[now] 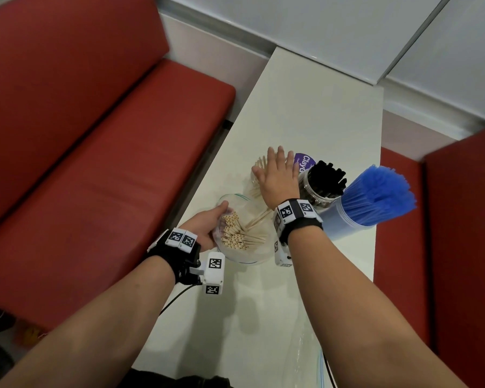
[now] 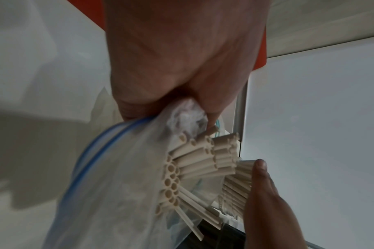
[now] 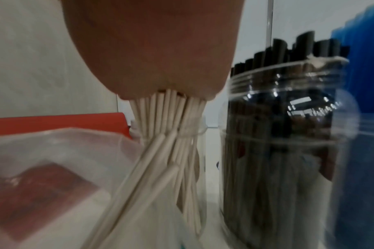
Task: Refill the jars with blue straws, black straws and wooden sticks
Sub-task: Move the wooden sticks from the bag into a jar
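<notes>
On the white table stand three clear jars. My right hand lies flat with straight fingers on top of the wooden sticks that stand in the left jar. My left hand grips the rim of a clear zip bag holding more wooden sticks, tilted toward that jar. The middle jar holds black straws; the right jar holds blue straws. My right palm hides the stick tops.
A purple lid lies behind the jars. An empty clear zip bag lies on the table near me. Red bench seats flank the table on both sides; a white wall runs behind it.
</notes>
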Demonstrator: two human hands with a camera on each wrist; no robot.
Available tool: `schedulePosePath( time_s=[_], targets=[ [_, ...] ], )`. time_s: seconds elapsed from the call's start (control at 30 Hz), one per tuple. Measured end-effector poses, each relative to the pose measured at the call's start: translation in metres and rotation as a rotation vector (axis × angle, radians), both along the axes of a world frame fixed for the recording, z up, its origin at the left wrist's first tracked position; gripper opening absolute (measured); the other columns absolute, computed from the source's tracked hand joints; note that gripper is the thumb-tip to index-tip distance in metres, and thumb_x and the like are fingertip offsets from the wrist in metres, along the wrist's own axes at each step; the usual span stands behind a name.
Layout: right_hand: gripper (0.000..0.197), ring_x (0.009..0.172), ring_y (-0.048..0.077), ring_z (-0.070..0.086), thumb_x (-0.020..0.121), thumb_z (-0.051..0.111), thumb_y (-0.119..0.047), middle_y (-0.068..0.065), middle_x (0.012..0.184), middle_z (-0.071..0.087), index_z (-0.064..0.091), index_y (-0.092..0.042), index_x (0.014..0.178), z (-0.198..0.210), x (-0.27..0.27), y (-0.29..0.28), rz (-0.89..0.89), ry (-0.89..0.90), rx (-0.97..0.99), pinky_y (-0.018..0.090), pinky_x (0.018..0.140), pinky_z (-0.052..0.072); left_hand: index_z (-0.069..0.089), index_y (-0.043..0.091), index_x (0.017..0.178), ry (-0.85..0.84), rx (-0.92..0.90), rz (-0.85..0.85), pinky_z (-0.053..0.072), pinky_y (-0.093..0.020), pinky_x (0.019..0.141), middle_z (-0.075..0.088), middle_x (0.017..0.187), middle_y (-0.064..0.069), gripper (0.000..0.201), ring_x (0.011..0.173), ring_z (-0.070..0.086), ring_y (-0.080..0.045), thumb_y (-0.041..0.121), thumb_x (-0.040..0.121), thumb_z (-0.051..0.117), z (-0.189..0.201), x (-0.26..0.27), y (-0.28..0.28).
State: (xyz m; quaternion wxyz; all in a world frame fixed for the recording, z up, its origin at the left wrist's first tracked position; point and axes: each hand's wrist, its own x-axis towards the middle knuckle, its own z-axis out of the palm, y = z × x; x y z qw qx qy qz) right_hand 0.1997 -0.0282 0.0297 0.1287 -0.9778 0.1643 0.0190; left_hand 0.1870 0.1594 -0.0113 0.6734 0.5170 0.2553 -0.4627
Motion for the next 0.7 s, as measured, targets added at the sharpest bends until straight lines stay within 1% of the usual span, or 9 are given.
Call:
schedulePosePath(
  time_s=[0.1, 0.17, 0.27, 0.33, 0.43, 0.53, 0.57, 0.63, 0.7],
  targets=[
    [0.067, 0.155, 0.033, -0.010, 0.107, 0.026, -0.052, 0.008, 0.170, 0.003, 0.009, -0.018, 0.162, 0.000, -0.002, -0.004, 0.009, 0.026, 0.095, 0.051, 0.125, -0.004, 0.061, 0.018, 0.091, -0.018, 0.030, -0.011, 0.057, -0.028, 0.051, 0.068, 0.057, -0.003, 0.029, 0.050, 0.069, -0.019, 0.045, 0.102, 0.056, -0.002, 0.000, 0.003],
    [0.059, 0.156, 0.034, -0.004, 0.108, 0.033, -0.043, 0.009, 0.168, 0.016, 0.022, -0.018, 0.160, 0.008, -0.004, -0.005, 0.028, -0.120, 0.201, 0.049, 0.126, 0.001, 0.062, 0.019, 0.091, -0.021, 0.042, -0.006, 0.058, -0.029, 0.052, 0.067, 0.056, -0.003, 0.029, 0.050, 0.068, -0.019, 0.045, 0.102, 0.057, -0.002, -0.001, 0.004],
    [0.042, 0.146, 0.027, 0.033, 0.102, 0.042, -0.020, 0.008, 0.145, 0.052, 0.052, -0.015, 0.142, 0.018, -0.019, 0.000, 0.050, -0.474, 0.404, 0.043, 0.119, 0.029, 0.062, 0.018, 0.091, -0.035, 0.043, -0.010, 0.057, -0.029, 0.049, 0.066, 0.054, -0.003, 0.030, 0.047, 0.068, -0.018, 0.045, 0.102, 0.056, 0.000, -0.002, 0.003],
    [0.036, 0.113, 0.016, 0.059, 0.092, 0.042, -0.013, -0.001, 0.115, 0.067, 0.064, -0.018, 0.120, 0.021, -0.034, 0.006, 0.047, -0.517, 0.557, 0.038, 0.100, 0.048, 0.064, 0.018, 0.092, -0.049, 0.046, -0.020, 0.058, -0.029, 0.053, 0.066, 0.062, -0.006, 0.031, 0.050, 0.068, -0.019, 0.046, 0.101, 0.056, 0.001, -0.003, 0.001],
    [0.032, 0.078, 0.015, 0.067, 0.089, 0.041, -0.005, 0.000, 0.084, 0.069, 0.065, -0.024, 0.096, 0.015, -0.061, 0.019, 0.014, -0.266, 0.856, 0.044, 0.082, 0.059, 0.064, 0.019, 0.095, -0.061, 0.045, -0.010, 0.058, -0.036, 0.065, 0.069, 0.072, -0.009, 0.031, 0.061, 0.070, -0.023, 0.048, 0.101, 0.055, 0.002, -0.004, -0.001],
    [0.032, 0.086, 0.021, 0.066, 0.086, 0.048, 0.004, 0.003, 0.088, 0.068, 0.062, -0.023, 0.094, -0.001, -0.090, 0.024, 0.053, -0.019, 0.843, 0.047, 0.090, 0.056, 0.063, 0.019, 0.099, -0.054, 0.030, 0.011, 0.057, -0.040, 0.067, 0.072, 0.072, -0.011, 0.030, 0.062, 0.072, -0.025, 0.048, 0.102, 0.054, 0.006, -0.006, -0.003],
    [0.031, 0.090, 0.020, 0.064, 0.085, 0.051, 0.004, 0.002, 0.095, 0.067, 0.061, -0.022, 0.100, -0.007, -0.098, 0.025, 0.074, 0.059, 0.811, 0.043, 0.091, 0.055, 0.062, 0.019, 0.100, -0.043, 0.013, 0.019, 0.057, -0.045, 0.073, 0.072, 0.078, -0.013, 0.029, 0.070, 0.072, -0.027, 0.047, 0.102, 0.054, 0.007, -0.007, -0.004],
    [0.044, 0.095, 0.017, 0.059, 0.085, 0.057, 0.006, 0.005, 0.113, 0.057, 0.053, -0.017, 0.121, -0.016, -0.112, 0.025, 0.108, 0.209, 0.829, 0.022, 0.084, 0.053, 0.060, 0.019, 0.101, -0.028, 0.004, 0.025, 0.054, -0.050, 0.083, 0.068, 0.094, -0.016, 0.029, 0.083, 0.068, -0.031, 0.047, 0.102, 0.054, 0.011, -0.009, -0.006],
    [0.069, 0.103, 0.015, 0.055, 0.084, 0.060, 0.009, 0.007, 0.127, 0.046, 0.036, -0.016, 0.144, -0.021, -0.121, 0.026, 0.140, 0.317, 0.845, 0.006, 0.076, 0.046, 0.060, 0.019, 0.102, -0.027, 0.013, 0.023, 0.055, -0.047, 0.077, 0.065, 0.088, -0.015, 0.029, 0.077, 0.066, -0.029, 0.047, 0.102, 0.054, 0.014, -0.011, -0.009]
  ],
)
